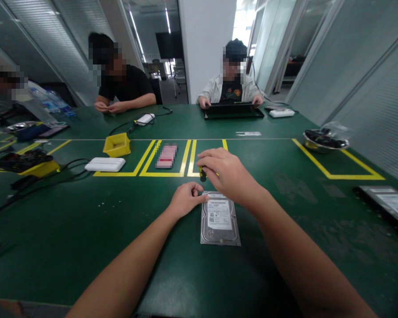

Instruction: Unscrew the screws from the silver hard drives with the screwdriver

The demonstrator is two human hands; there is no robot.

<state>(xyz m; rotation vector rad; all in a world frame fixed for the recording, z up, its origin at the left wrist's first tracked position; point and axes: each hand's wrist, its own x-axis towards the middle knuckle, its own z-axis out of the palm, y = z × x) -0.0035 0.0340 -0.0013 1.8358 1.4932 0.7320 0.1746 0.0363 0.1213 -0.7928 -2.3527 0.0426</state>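
A silver hard drive [220,219] with a white label lies flat on the green table [86,229] in front of me. My right hand [227,174] grips a screwdriver with a black and yellow handle [203,173], held upright over the drive's far left corner. My left hand [185,199] has its fingers pinched together at that same corner, touching the drive's edge and the screwdriver's tip area. The tip itself is hidden by my fingers.
A yellow bin [117,144], a white box [105,164] and a pink item [166,156] sit among yellow floor-tape lines. A metal bowl [325,140] stands at right, another drive [389,203] at far right. Two people sit across the table; cables lie at left.
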